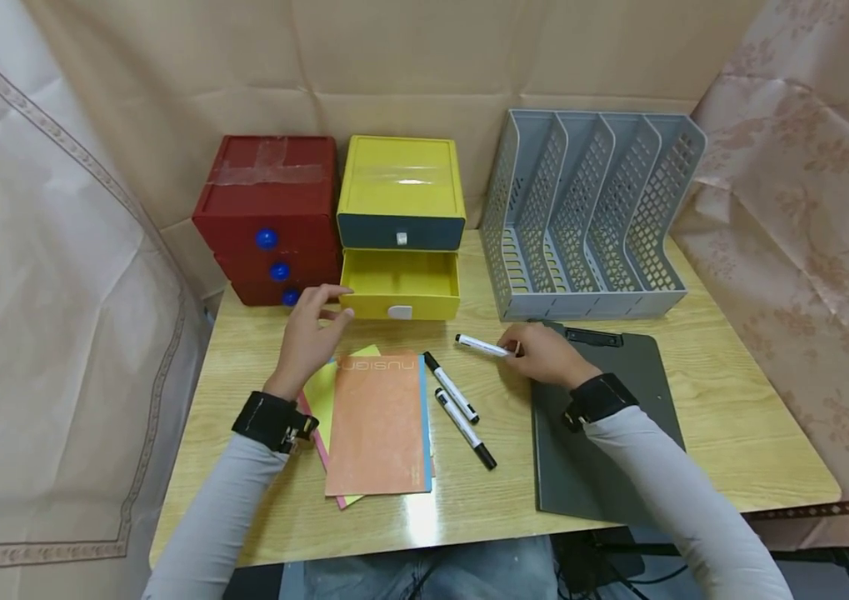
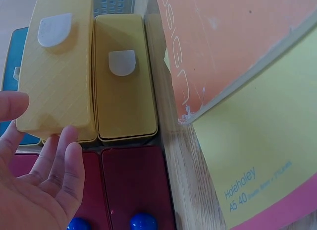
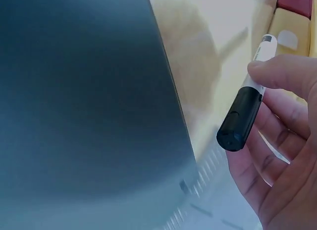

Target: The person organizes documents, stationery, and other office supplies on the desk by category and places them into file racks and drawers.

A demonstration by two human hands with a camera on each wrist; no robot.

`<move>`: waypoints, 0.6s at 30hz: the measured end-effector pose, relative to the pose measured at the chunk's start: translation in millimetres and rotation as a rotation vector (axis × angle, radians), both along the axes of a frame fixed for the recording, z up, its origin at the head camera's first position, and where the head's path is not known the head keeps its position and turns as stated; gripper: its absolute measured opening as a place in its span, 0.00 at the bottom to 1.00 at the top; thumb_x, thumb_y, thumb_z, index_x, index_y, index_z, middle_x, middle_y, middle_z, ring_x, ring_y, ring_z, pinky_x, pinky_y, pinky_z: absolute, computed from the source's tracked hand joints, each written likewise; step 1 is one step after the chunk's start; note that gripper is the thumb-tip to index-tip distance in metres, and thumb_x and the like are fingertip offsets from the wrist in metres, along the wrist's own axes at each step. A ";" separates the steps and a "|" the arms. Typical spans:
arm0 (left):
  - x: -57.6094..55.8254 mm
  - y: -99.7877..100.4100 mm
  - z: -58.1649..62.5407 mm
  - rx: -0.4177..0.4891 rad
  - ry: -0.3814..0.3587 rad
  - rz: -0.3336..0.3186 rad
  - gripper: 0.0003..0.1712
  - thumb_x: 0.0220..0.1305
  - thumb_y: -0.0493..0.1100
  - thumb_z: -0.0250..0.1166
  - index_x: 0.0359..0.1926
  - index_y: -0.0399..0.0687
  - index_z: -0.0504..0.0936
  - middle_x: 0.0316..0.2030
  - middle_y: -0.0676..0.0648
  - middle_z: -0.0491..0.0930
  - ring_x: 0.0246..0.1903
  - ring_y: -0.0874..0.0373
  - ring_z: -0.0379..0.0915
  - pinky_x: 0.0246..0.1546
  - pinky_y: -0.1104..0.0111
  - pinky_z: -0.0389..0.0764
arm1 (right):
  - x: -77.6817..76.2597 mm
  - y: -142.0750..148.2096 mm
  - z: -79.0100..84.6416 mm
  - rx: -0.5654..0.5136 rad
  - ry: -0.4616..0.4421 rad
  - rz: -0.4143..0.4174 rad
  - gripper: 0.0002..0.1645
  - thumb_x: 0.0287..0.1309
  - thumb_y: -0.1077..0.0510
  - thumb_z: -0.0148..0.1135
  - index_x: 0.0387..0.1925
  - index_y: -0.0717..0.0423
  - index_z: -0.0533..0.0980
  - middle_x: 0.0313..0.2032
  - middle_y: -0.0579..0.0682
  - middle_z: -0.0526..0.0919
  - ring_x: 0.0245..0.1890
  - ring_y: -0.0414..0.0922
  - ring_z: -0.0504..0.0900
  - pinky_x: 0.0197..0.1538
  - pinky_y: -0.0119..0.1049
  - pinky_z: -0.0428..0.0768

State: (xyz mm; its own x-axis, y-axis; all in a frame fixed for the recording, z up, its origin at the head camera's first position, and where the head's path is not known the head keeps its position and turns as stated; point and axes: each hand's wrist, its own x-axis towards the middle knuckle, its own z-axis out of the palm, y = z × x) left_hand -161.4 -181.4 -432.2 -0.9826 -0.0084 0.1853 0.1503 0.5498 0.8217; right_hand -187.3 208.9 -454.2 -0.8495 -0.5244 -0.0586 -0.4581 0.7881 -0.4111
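My left hand (image 1: 313, 333) is at the left front corner of a pulled-out yellow drawer (image 1: 424, 308). In the left wrist view, its fingers (image 2: 69, 165) are loosely extended by the corner of the drawer front, which bears a white tab. Between thumb and fingers, my right hand (image 1: 547, 354) pinches a white marker (image 1: 482, 344) above the table. Its black end (image 3: 240, 118) points toward the right wrist camera. Below that hand lies a dark clipboard (image 1: 604, 467). Two more markers, one upper (image 1: 451, 388) and one lower (image 1: 464, 423), lie beside a stack of notebooks (image 1: 379, 425).
The yellow cabinet (image 1: 400, 175) has a dark-fronted top drawer, which is closed. To its left stands a red cabinet (image 1: 274, 200) with blue knobs. A grey file rack (image 1: 589, 304) with several slots stands at the back right. Fabric sheets (image 1: 424, 58) hang around the table.
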 end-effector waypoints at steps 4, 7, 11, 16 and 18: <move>0.1 0.8 0.9 0.004 -0.006 0.001 0.16 0.63 0.54 0.60 0.52 0.68 0.74 0.52 0.53 0.69 0.43 0.53 0.75 0.39 0.58 0.79 | -3.1 9.1 21.2 0.009 0.014 0.003 0.10 0.56 0.56 0.62 0.41 0.51 0.80 0.31 0.46 0.80 0.25 0.38 0.75 0.29 0.34 0.73; -0.5 -0.5 -0.3 0.001 -0.007 -0.002 0.16 0.63 0.54 0.60 0.52 0.68 0.74 0.53 0.53 0.69 0.43 0.52 0.75 0.38 0.59 0.79 | -11.0 11.4 40.7 0.009 0.028 -0.007 0.11 0.57 0.57 0.61 0.43 0.52 0.80 0.32 0.47 0.80 0.26 0.40 0.76 0.29 0.35 0.73; -0.5 -1.2 -2.1 0.010 -0.007 0.000 0.16 0.63 0.54 0.60 0.52 0.69 0.75 0.52 0.53 0.69 0.43 0.53 0.75 0.38 0.59 0.79 | -24.5 7.9 70.6 -0.031 0.096 -0.038 0.10 0.57 0.57 0.61 0.41 0.52 0.81 0.31 0.49 0.81 0.26 0.42 0.76 0.29 0.37 0.73; 0.7 -0.4 -2.7 0.013 -0.013 0.006 0.16 0.63 0.54 0.60 0.52 0.71 0.74 0.51 0.54 0.69 0.42 0.54 0.75 0.37 0.60 0.80 | -35.3 -6.7 98.2 -0.078 0.200 -0.046 0.11 0.58 0.54 0.62 0.42 0.49 0.82 0.32 0.46 0.80 0.30 0.42 0.77 0.32 0.39 0.74; 1.0 -0.1 -2.2 0.016 -0.012 0.008 0.16 0.63 0.54 0.60 0.52 0.72 0.74 0.51 0.54 0.69 0.42 0.54 0.75 0.37 0.60 0.80 | -37.7 -17.2 105.0 -0.096 0.210 -0.031 0.12 0.58 0.53 0.62 0.44 0.48 0.82 0.33 0.46 0.80 0.31 0.42 0.77 0.33 0.38 0.75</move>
State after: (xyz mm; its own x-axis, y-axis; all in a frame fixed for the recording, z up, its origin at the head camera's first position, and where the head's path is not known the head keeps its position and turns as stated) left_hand -160.4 -181.4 -434.4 -0.9847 -0.0192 0.1730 0.1357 0.5378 0.8321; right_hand -225.0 191.7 -349.2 -0.8536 -0.4925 0.1699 -0.5177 0.7651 -0.3829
